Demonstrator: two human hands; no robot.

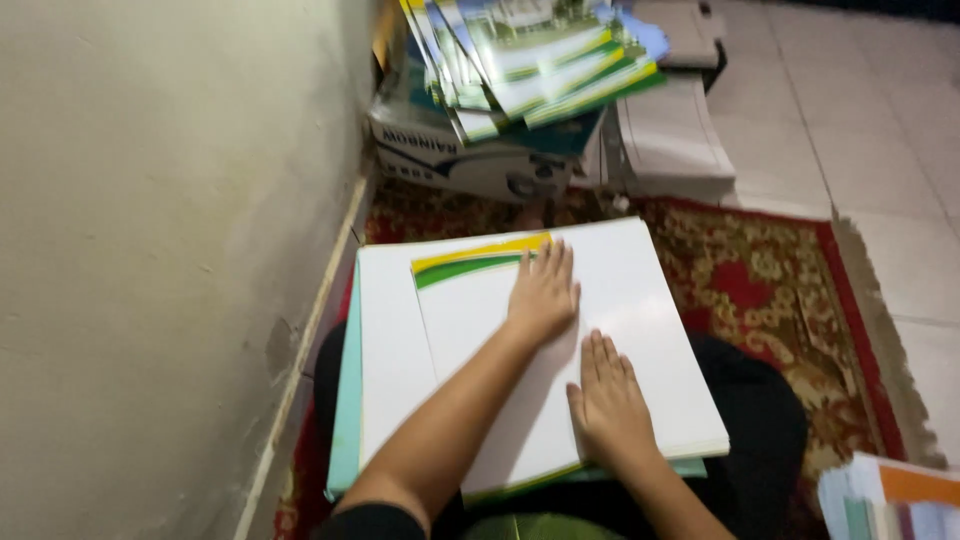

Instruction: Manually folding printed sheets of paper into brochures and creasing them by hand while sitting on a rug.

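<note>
Stack of sheets (640, 330) at frame centre on the person's lap, both hands flat on top, left hand (543, 295) above right hand (608, 405), rug (760, 270) beneath, cardboard box (450, 155) with booklets (530, 55) at upper centre, wall (150, 250) at left.

The plain cream plaster wall (150, 250) closes off the whole left side, hard against the left edge of the thick stack of large white paper sheets (640, 300). Beyond the stack's far edge, a white cardboard box (450, 160) topped with fanned green-and-white printed booklets (540, 60) blocks the way. To the right, the red patterned rug (760, 280) and pale tiled floor (880, 120) lie open.
</note>
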